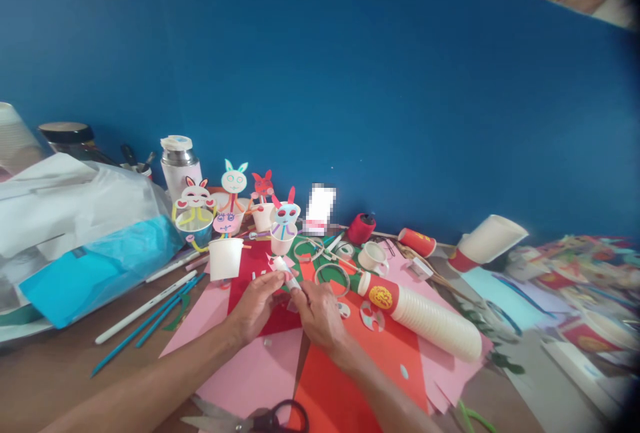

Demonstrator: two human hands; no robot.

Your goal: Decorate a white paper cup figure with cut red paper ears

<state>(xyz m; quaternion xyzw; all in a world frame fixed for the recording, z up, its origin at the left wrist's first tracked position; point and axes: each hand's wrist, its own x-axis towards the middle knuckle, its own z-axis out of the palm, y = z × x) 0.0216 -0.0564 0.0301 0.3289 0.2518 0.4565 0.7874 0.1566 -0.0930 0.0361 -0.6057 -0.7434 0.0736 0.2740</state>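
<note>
My left hand (257,303) and my right hand (320,313) meet over the coloured paper. Between their fingertips is a slim white tube (287,273), tilted, its upper end pointing away from me; whether it is a glue stick I cannot tell. Both hands are closed on it. Just beyond stand paper cups with rabbit-faced paper figures, among them a blue-faced one with red ears (286,212) and a pink-faced one (227,222) over a white cup (225,260). Below my hands lie red paper (240,316) and orange paper (350,380).
Black-handled scissors (250,423) lie at the near edge. A long stack of paper cups (435,326) rests on its side at right, near tape rings (333,280) and a white mug (373,256). Blue sticks (145,326) and a plastic bag (90,200) are left. A blue wall (320,73) rises behind.
</note>
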